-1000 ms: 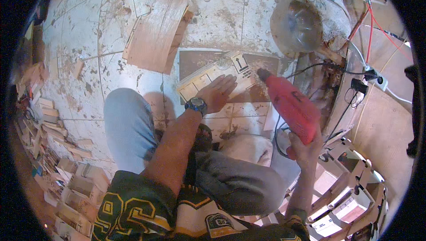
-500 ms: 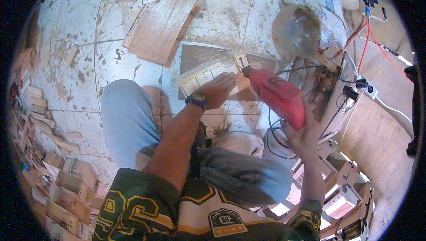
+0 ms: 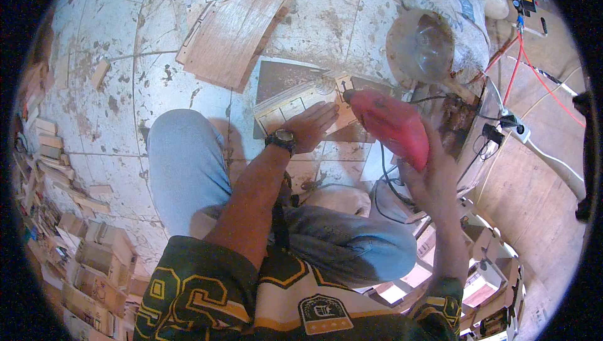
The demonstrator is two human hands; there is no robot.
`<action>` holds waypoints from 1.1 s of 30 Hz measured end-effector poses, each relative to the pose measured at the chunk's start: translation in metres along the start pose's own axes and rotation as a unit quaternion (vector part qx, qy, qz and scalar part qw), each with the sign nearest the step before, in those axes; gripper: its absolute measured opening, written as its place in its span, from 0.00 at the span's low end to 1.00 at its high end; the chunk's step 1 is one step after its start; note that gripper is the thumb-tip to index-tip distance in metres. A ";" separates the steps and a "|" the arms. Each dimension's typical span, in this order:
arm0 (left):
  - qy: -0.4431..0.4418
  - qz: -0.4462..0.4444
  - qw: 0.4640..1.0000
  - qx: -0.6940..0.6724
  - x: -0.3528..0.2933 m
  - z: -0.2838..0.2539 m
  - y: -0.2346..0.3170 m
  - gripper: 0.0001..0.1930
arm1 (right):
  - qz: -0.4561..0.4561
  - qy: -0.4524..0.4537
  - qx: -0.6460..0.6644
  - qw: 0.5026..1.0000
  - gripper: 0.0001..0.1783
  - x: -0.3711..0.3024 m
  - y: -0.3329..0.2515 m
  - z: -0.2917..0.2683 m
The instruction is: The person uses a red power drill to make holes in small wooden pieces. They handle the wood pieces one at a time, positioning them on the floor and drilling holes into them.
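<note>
My left hand lies flat, fingers stretched out, on a pale wooden panel marked with dark lines. That panel rests on a dark, worn board on the floor. In my right hand is a red power drill, gripped at its rear and slightly blurred. Its nose points left, at the panel's right end by a small arrow mark; whether the bit touches the wood I cannot tell. A black cord loops below the drill.
Thin plywood lies beyond the panel. To the right are a clear round bowl, a white sack, and a power strip with cables. Wood offcuts and wooden boxes are piled at left.
The drill and my right hand have shifted slightly and the drill now looks more blurred. My left hand stays flat on the panel. The whole view has moved a little.
</note>
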State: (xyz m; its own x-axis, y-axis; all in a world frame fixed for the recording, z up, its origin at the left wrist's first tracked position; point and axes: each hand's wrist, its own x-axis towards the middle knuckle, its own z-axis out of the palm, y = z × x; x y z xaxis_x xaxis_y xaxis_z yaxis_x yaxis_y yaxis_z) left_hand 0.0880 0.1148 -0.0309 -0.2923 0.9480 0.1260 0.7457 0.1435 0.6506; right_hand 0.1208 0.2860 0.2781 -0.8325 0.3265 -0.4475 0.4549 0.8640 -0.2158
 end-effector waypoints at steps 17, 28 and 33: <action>0.066 0.016 0.997 -0.022 -0.003 0.012 -0.004 0.28 | 0.049 -0.081 -0.053 0.994 0.44 0.029 -0.034 -0.013; 0.081 0.012 0.996 -0.032 -0.004 0.012 -0.005 0.29 | 0.049 -0.074 -0.060 0.994 0.44 0.030 -0.028 -0.010; 0.049 0.009 0.999 -0.017 -0.004 0.011 -0.005 0.29 | 0.050 -0.084 -0.075 0.992 0.43 0.032 -0.030 -0.011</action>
State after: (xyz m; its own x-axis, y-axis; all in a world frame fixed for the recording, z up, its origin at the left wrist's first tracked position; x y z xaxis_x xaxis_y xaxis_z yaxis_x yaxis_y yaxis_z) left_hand 0.0923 0.1139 -0.0427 -0.3370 0.9180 0.2090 0.7312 0.1154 0.6723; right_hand 0.0767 0.2743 0.2796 -0.7153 0.3553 -0.6018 0.4695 0.8821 -0.0373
